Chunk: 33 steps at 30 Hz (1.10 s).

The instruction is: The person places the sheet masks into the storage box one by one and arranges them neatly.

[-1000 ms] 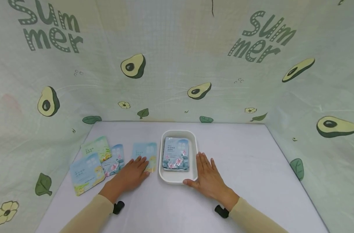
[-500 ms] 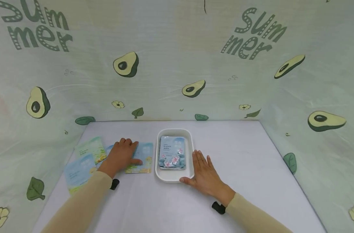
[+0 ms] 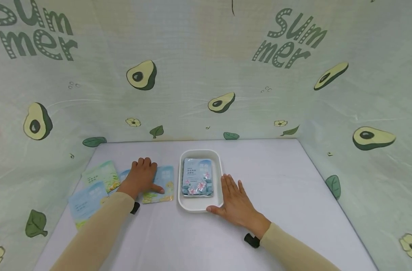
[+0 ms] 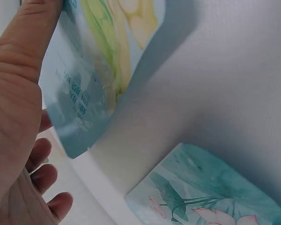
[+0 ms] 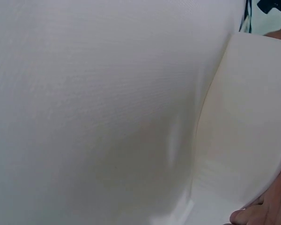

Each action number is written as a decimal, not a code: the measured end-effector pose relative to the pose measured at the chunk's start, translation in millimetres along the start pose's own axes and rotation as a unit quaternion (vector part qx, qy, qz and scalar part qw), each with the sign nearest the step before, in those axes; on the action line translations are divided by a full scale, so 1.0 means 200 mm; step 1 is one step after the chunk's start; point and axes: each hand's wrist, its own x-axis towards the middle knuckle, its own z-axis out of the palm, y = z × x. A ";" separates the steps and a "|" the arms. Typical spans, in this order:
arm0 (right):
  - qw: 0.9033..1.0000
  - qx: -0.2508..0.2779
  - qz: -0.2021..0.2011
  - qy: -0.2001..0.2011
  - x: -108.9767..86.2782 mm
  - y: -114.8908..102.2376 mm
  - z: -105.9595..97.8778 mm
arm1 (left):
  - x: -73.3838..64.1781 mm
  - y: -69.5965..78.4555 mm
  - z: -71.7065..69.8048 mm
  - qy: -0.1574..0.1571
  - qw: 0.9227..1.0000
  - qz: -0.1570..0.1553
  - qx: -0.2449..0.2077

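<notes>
A light-blue face mask packet (image 3: 166, 180) with yellow-green flowers lies left of the white tray. My left hand (image 3: 140, 175) holds its left side: in the left wrist view the thumb lies over the packet (image 4: 79, 89) and a fingertip shows behind its edge. My right hand (image 3: 236, 203) rests against the right side of the tray (image 3: 199, 206), fingers straight and thumb at the front corner. A small stack of blue packets with pink lotuses (image 3: 197, 177) lies inside the tray. The right wrist view shows the tray's wall (image 5: 243, 117) and part of a hand.
At the left lie a green packet (image 3: 102, 175) and a blue one (image 3: 87, 201), partly covered by the left sleeve. A lotus packet (image 4: 215, 187) lies near the left hand, mostly hidden in the head view. Printed cloth (image 3: 178, 94) walls the white table.
My left hand has moved left from the front of the light-blue packet to its left side, and its fingers have curled. The right hand stays at the tray. The head view has shifted slightly.
</notes>
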 end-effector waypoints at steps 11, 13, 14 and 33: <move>1.000 0.009 -0.006 0.004 -0.01 0.00 0.00 | -0.02 0.03 -0.03 0.126 0.991 -0.040 0.003; 1.000 0.010 -0.006 0.004 -0.01 0.00 0.00 | -0.03 0.05 -0.04 0.158 0.986 -0.046 -0.003; 1.000 0.010 -0.006 0.004 -0.01 0.00 0.00 | -0.04 0.06 -0.04 0.173 0.984 -0.048 -0.007; 1.000 0.011 -0.005 0.003 0.00 0.01 0.01 | -0.18 0.16 -0.03 0.237 0.957 -0.074 -0.151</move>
